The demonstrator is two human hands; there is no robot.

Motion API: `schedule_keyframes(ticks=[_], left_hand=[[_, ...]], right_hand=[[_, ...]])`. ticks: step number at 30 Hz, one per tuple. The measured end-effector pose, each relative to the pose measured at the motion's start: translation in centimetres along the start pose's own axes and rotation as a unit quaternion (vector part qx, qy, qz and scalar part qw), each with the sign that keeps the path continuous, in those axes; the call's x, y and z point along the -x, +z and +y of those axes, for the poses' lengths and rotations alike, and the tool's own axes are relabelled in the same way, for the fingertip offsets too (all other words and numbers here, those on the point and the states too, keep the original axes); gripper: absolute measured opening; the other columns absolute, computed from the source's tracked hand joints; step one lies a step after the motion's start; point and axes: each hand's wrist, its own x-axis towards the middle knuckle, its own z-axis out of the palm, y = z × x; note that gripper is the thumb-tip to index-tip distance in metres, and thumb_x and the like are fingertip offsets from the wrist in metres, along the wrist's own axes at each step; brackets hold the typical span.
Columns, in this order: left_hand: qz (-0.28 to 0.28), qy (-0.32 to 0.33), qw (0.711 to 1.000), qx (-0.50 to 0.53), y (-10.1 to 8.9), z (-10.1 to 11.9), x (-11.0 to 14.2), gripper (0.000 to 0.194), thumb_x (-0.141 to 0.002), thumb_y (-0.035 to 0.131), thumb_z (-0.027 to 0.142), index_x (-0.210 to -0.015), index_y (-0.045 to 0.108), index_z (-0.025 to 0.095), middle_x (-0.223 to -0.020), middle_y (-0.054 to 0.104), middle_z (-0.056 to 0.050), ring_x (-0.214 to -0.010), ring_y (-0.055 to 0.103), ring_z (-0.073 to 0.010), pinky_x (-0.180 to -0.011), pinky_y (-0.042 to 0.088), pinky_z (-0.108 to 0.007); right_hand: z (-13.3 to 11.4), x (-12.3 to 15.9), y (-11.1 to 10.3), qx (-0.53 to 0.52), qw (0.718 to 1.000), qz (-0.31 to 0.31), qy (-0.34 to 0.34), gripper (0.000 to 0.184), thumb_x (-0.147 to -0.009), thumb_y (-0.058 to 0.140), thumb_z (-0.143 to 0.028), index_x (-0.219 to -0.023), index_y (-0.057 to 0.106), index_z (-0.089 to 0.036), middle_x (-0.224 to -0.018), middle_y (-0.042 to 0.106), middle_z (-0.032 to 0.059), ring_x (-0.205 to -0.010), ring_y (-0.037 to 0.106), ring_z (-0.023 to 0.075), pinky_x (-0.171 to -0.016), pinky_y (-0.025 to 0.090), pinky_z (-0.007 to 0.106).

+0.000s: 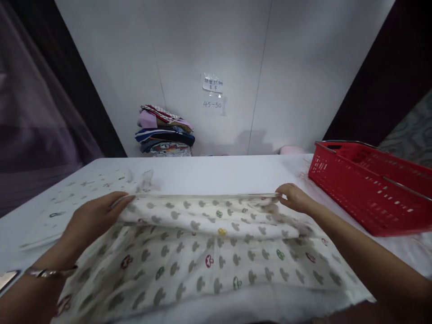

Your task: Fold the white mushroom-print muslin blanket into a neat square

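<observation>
A white cloth (232,258) printed with grey, red, green and yellow mushrooms spreads across the near part of the table. Its far edge is lifted and stretched straight between my two hands, with a fold hanging below it. At the left end of that edge, my left hand (92,218) pinches the fabric between thumb and fingers; a bracelet circles the wrist. My right hand (294,196) grips the opposite end of the same edge in its fingertips. The cloth's near side runs down past the bottom of the view.
Another printed white cloth (84,193) lies flat at the left. A red plastic basket (357,193) with metal handles stands on the right of the white table (209,175). Folded fabrics (165,130) are stacked against the wall, near taped paper notes (212,84). A phone-like object (7,280) shows at the lower left.
</observation>
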Motion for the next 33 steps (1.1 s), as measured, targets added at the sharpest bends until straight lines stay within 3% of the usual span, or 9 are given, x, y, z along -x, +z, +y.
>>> schedule_keyframes(ticks=[5,8,10,12,15,19,22,27,33], left_hand=[[-0.149,-0.075,0.984,-0.064,4.0,-2.9,3.0,0.034,-0.083,0.034,0.052,-0.092,0.059,0.031,-0.096,0.071,0.007,-0.093,0.061,-0.0217,-0.077,0.047,-0.029],[-0.183,-0.064,0.980,-0.052,5.0,-2.9,4.2,0.041,-0.087,0.031,0.049,-0.096,0.062,0.025,-0.105,0.069,-0.004,-0.095,0.061,-0.0253,-0.076,0.048,-0.033],[-0.163,-0.051,0.983,-0.070,4.5,-1.9,4.4,0.042,-0.087,0.034,0.043,-0.105,0.062,0.018,-0.111,0.065,-0.010,-0.099,0.060,-0.0294,-0.080,0.048,-0.038],[-0.101,-0.011,0.991,-0.087,4.0,0.5,4.4,0.040,-0.085,0.039,0.030,-0.114,0.059,0.012,-0.118,0.061,-0.014,-0.106,0.057,-0.0315,-0.088,0.045,-0.043],[-0.014,0.119,0.993,-0.014,4.3,7.5,5.4,0.037,-0.084,0.040,0.019,-0.115,0.059,0.014,-0.119,0.061,-0.011,-0.110,0.054,-0.0263,-0.095,0.041,-0.039],[-0.032,0.405,0.907,0.112,7.3,19.2,8.8,0.029,-0.081,0.053,0.016,-0.110,0.060,0.020,-0.117,0.061,-0.005,-0.109,0.052,-0.0215,-0.096,0.039,-0.036],[-0.013,0.505,0.855,0.114,9.7,25.3,10.2,0.031,-0.079,0.055,0.008,-0.108,0.059,0.018,-0.122,0.058,-0.009,-0.113,0.049,-0.0247,-0.092,0.038,-0.039],[-0.039,0.461,0.878,0.125,11.0,28.6,9.3,0.016,-0.084,0.049,0.008,-0.083,0.063,0.016,-0.086,0.066,-0.008,-0.089,0.060,-0.0230,-0.080,0.040,-0.038],[-0.004,0.405,0.865,0.298,8.9,29.0,10.3,0.027,-0.086,0.049,0.013,-0.111,0.054,0.022,-0.109,0.066,-0.004,-0.101,0.059,-0.0203,-0.085,0.041,-0.035]], right_hand=[[-2.5,1.8,0.9,-0.194,0.980,-0.013,0.036,0.013,-0.079,0.048,-0.023,-0.082,0.059,-0.017,-0.086,0.064,0.0055,-0.080,0.054,0.0185,-0.078,0.041,0.030],[-3.5,1.8,1.3,-0.363,0.931,0.009,0.047,0.018,-0.079,0.051,-0.035,-0.085,0.057,-0.019,-0.093,0.063,0.0039,-0.086,0.055,0.0188,-0.077,0.042,0.030],[-3.5,1.5,1.8,-0.438,0.896,0.028,0.066,0.025,-0.074,0.056,-0.043,-0.082,0.056,-0.019,-0.084,0.062,0.0026,-0.079,0.054,0.0173,-0.072,0.042,0.029],[-3.1,1.2,2.5,-0.477,0.870,0.059,0.108,0.031,-0.069,0.061,-0.048,-0.077,0.056,-0.018,-0.071,0.058,-0.0003,-0.067,0.051,0.0142,-0.065,0.040,0.028],[-3.0,0.9,3.8,-0.513,0.836,0.107,0.161,0.037,-0.062,0.066,-0.052,-0.073,0.056,-0.018,-0.063,0.054,-0.0031,-0.060,0.046,0.0116,-0.061,0.037,0.027],[-4.4,1.0,4.8,-0.545,0.810,0.128,0.176,0.039,-0.059,0.069,-0.053,-0.072,0.058,-0.018,-0.062,0.054,-0.0037,-0.058,0.044,0.0101,-0.058,0.034,0.026],[-5.9,1.3,4.9,-0.555,0.802,0.130,0.175,0.040,-0.057,0.071,-0.053,-0.071,0.058,-0.018,-0.062,0.055,-0.0037,-0.058,0.045,0.0099,-0.057,0.034,0.025],[-7.6,2.0,5.0,-0.573,0.783,0.161,0.182,0.042,-0.054,0.072,-0.055,-0.069,0.058,-0.018,-0.060,0.054,-0.0045,-0.057,0.045,0.0098,-0.057,0.035,0.025],[-10.3,4.0,5.7,-0.614,0.754,0.169,0.160,0.032,-0.068,0.068,-0.047,-0.078,0.061,-0.017,-0.063,0.055,-0.0040,-0.058,0.044,0.0097,-0.056,0.034,0.024]])
